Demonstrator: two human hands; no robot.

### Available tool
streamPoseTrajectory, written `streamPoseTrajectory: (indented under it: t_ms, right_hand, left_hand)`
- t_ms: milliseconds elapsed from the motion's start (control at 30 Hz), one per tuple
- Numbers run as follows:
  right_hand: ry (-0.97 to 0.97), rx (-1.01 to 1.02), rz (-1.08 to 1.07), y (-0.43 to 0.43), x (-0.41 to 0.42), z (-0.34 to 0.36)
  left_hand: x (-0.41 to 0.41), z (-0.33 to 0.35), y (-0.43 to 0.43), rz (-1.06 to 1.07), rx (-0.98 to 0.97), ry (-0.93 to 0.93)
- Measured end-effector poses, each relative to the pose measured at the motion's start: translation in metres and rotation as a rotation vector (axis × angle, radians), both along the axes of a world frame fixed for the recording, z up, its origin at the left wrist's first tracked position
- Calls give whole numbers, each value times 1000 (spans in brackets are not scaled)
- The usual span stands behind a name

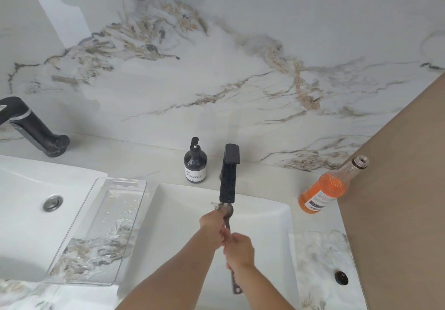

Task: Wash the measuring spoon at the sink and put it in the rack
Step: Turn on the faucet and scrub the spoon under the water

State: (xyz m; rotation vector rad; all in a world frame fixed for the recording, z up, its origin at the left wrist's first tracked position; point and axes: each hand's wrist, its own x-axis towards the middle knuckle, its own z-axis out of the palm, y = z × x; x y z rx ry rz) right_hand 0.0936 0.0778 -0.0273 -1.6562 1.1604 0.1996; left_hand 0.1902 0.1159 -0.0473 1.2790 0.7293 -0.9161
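Under the black tap (228, 175), over the white sink (265, 218), the right hand (239, 249) clenches the measuring spoon (228, 213) by its handle while the left hand (213, 222) fingers grasp its bowl.

A white, grey-veined marble surface (317, 259) runs along the wall and holds two white basins set into it. Between the basins lies a clear plastic tray (96, 232), wet inside, its left edge overhanging the left basin (21, 204). Behind the right basin (265, 232) stand a dark pump bottle (195, 163) and a black faucet (228, 172). A bottle of orange liquid (322, 191) stands at the right, open-topped. A second black faucet (29, 127) stands at the far left.
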Motion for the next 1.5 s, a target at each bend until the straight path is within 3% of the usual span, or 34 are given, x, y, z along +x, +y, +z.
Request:
streamPoseTrajectory:
  t_ms: [67,167,267,367,500,767,967,1100,1267,1367,1500]
  right_hand:
    - [-18,159,-49,8,-5,-3]
    - [-55,233,-10,-8,-10,-1]
    - [-89,377,25,-32,-10,10]
    - [-29,414,194,-51,-9,21]
    - [-130,389,69,-67,1,27]
    - [-283,520,34,-66,30,30]
    - [-279,674,-38,-64,28,17]
    - [-344,659,-100,-65,31,14]
    - [-305,630,-57,-63,38,15]
    - [-341,665,-20,-58,40,17]
    - [-185,388,-154,-46,51,16]
  left_hand:
    - [-1,1,1,-144,84,-52]
    - [1,7,9,-320,48,-164]
    - [4,13,20,-418,3,-149]
    - [5,14,25,-416,-69,-140]
    - [2,8,22,-392,-172,-129]
    - [-5,3,19,-263,20,-344]
    - [-15,1,39,-433,-15,-472]
    - [-15,11,46,-363,-256,-207]
    - [-12,15,47,-351,-351,-51]
    - [-13,14,44,-335,-330,-83]
    - [-24,12,33,-422,-148,-225]
